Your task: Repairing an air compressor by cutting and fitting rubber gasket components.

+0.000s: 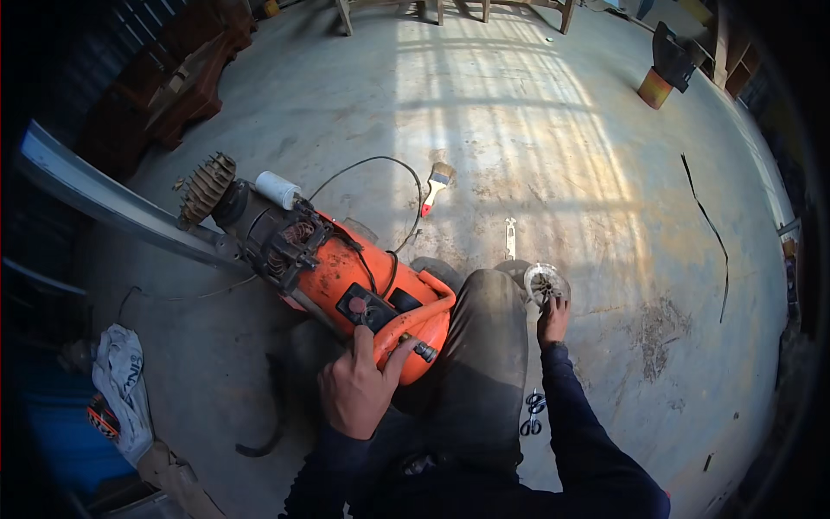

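An orange air compressor [337, 264] lies tilted at my left knee, with a finned metal head [207, 186], white cylinder [277, 189] and exposed copper windings. My left hand [363, 381] grips its orange tubular handle [445, 298], index finger at a red knob [358, 306] on the black switch housing, thumb beside a metal fitting [424, 350]. Beside my right knee, my right hand [553, 320] has its fingertips pinched in a clear round dish [547, 277] of small dark parts; what they hold is unclear. A flat metal wrench [511, 238] lies just beyond.
A paintbrush [439, 180] and black cable loop lie on the concrete floor [605, 190]. Black-handled scissors [533, 413] are by my right thigh. Around are a metal beam [112, 190], white bag [119, 381], wooden furniture [181, 95], black strip [705, 225] and a can [654, 90].
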